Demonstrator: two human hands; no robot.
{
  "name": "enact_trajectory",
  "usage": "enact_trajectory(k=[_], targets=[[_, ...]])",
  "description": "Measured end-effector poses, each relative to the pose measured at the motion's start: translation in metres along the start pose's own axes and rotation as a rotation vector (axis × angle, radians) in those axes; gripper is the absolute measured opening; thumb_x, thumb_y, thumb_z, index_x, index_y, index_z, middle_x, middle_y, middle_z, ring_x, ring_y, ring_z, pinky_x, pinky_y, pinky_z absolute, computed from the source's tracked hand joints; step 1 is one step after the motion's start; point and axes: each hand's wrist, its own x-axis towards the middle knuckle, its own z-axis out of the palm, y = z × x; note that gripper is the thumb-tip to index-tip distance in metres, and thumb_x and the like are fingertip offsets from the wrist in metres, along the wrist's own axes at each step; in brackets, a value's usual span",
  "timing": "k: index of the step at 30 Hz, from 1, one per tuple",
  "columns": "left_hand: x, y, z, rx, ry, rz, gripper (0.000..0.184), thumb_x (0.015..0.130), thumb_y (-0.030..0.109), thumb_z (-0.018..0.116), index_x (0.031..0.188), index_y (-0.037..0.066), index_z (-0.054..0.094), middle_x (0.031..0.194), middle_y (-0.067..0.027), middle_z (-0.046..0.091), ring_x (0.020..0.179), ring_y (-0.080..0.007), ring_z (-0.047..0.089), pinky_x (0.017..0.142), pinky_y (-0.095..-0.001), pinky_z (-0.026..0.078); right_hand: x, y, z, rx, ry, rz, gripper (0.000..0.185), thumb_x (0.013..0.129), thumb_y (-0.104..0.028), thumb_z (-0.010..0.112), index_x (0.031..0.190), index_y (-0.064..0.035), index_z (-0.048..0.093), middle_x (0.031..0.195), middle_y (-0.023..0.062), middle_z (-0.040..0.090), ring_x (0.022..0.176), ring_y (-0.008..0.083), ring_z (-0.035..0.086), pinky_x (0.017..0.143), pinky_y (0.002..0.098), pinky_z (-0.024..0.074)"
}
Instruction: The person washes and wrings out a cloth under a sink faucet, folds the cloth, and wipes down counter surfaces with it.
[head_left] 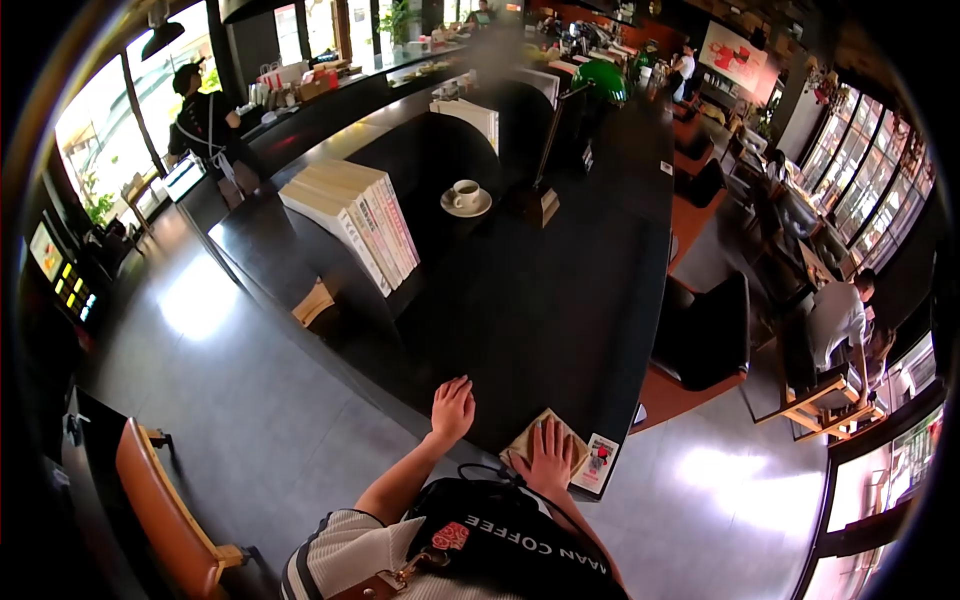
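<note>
My right hand lies flat, fingers spread, on a folded beige cloth at the near end of the black table. Just right of the cloth is a small printed card with a red picture, close to the table's corner. My left hand is at the table's near left edge, holding nothing, with its fingers loosely stretched out. Whether it touches the tabletop I cannot tell. A white cup stands on a saucer farther up the table.
A row of books stands along the left side. A green desk lamp and a small sign are farther back. Chairs line the right side; a brown chair is at lower left. People are around the room.
</note>
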Motion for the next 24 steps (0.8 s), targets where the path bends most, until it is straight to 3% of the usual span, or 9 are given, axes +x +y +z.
enact_trajectory(k=[13,24], targets=[[0.002,0.004,-0.004,-0.014,0.016,-0.007,0.026,0.078,0.007,0.061,0.103,0.002,0.063,0.112,-0.0100,0.062,0.105,-0.0294,0.057,0.091,-0.0414,0.045,-0.002,0.005,0.014,-0.078,0.109,-0.060,0.076,0.083,-0.057,0.054,0.133,0.0006,0.047,0.146,0.0217,0.035,0.136,0.0397,0.031,0.111,0.0554,0.0221],[0.000,0.004,-0.004,-0.012,0.027,-0.004,0.026,0.079,0.006,0.061,0.105,0.003,0.063,0.114,-0.0099,0.062,0.106,-0.0296,0.056,0.091,-0.0407,0.045,-0.001,0.003,0.012,-0.076,0.058,-0.042,0.078,0.084,-0.057,0.052,0.136,0.0010,0.043,0.149,0.0220,0.030,0.137,0.0405,0.028,0.112,0.0555,0.0185]])
